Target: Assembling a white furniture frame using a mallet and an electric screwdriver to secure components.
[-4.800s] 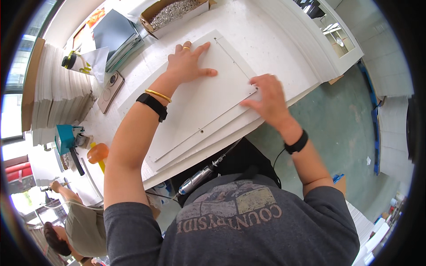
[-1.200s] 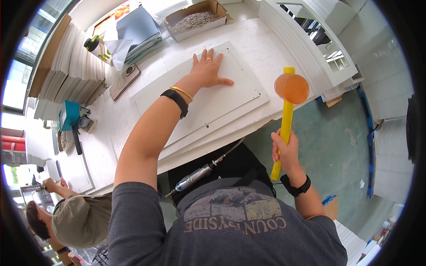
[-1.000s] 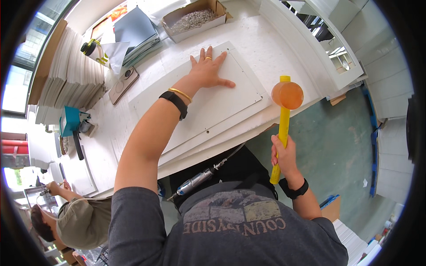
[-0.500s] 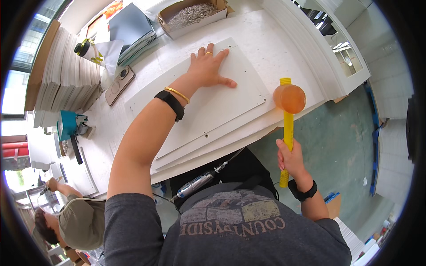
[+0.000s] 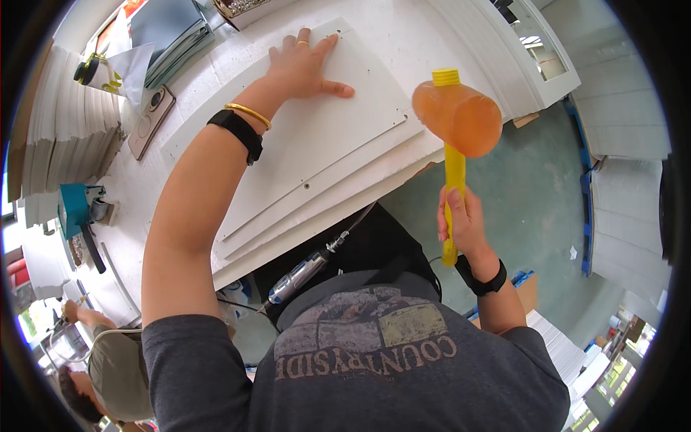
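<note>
My left hand (image 5: 302, 70) lies flat with spread fingers on the upper part of a white panel (image 5: 317, 137). Small holes dot the panel along its edges. Beneath it, further white boards stick out toward me. My right hand (image 5: 464, 219) is wrapped round the yellow handle of a mallet (image 5: 459, 119) with an orange, translucent head. The mallet is raised, head up, beside the panel's right corner and touching nothing that I can see. Across my lap lies a silver power screwdriver (image 5: 301, 275) with a hose or cord at its end.
A stack of white boards (image 5: 68, 144), a phone (image 5: 152, 122), a bottle (image 5: 97, 72) and folders (image 5: 169, 43) stand at the left of the table. Farther down is a teal tool (image 5: 75, 209). A cardboard box (image 5: 248, 13) is at the far edge. Another person (image 5: 119, 367) works at lower left.
The mallet has risen and its head now looks larger and tilted. The whole view has shifted, so the table sits higher and further left. My left hand stays on the panel.
</note>
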Demonstrator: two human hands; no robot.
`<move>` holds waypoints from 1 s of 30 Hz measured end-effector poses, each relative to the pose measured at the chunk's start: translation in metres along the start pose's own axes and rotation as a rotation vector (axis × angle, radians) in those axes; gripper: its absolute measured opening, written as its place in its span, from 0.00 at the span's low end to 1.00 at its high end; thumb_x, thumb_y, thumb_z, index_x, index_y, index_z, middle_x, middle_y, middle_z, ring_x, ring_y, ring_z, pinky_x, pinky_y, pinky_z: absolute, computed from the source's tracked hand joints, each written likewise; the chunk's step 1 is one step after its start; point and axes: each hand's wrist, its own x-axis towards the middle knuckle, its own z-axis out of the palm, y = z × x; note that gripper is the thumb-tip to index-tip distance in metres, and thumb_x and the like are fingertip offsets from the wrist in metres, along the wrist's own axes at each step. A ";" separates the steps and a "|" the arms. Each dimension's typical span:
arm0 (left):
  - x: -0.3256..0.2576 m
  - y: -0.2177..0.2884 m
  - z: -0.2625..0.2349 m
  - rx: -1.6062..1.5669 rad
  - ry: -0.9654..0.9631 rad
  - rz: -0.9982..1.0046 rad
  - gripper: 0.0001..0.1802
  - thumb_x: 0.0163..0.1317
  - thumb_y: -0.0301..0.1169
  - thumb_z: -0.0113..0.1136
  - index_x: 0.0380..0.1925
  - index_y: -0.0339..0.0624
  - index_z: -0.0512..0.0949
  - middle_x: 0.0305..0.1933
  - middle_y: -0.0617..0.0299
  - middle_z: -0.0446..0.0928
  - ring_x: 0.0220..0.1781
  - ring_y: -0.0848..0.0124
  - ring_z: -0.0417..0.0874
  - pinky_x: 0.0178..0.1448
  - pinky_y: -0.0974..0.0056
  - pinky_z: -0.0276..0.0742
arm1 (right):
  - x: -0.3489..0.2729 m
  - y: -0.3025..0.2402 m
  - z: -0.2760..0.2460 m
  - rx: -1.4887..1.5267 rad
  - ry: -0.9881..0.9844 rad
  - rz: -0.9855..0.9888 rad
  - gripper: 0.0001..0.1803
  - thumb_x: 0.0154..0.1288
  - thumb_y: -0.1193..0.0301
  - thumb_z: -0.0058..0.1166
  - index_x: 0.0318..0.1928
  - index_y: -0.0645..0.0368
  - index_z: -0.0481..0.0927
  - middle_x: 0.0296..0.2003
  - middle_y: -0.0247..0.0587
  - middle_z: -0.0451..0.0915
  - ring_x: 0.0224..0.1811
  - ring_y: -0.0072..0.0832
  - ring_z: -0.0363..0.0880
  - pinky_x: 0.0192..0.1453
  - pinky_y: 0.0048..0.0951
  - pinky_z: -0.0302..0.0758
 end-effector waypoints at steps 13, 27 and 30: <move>-0.001 -0.003 0.006 -0.008 -0.017 -0.010 0.61 0.28 0.71 0.62 0.65 0.57 0.56 0.66 0.39 0.52 0.68 0.43 0.51 0.63 0.38 0.53 | 0.005 -0.015 0.011 -0.139 0.065 -0.009 0.23 0.68 0.49 0.36 0.30 0.58 0.64 0.10 0.28 0.62 0.08 0.15 0.59 0.12 0.18 0.58; 0.000 -0.002 0.012 0.026 0.054 -0.001 0.61 0.27 0.71 0.62 0.65 0.59 0.56 0.66 0.41 0.52 0.68 0.44 0.51 0.64 0.38 0.51 | 0.012 -0.009 -0.002 -0.191 0.036 0.084 0.23 0.66 0.48 0.41 0.29 0.56 0.64 0.10 0.27 0.61 0.08 0.13 0.57 0.11 0.18 0.56; 0.002 -0.003 0.012 0.068 0.082 0.003 0.60 0.28 0.72 0.61 0.65 0.59 0.56 0.66 0.41 0.53 0.69 0.44 0.51 0.64 0.38 0.51 | 0.008 -0.003 -0.003 -0.142 0.082 -0.067 0.23 0.66 0.48 0.41 0.29 0.56 0.65 0.10 0.27 0.61 0.08 0.14 0.58 0.11 0.17 0.56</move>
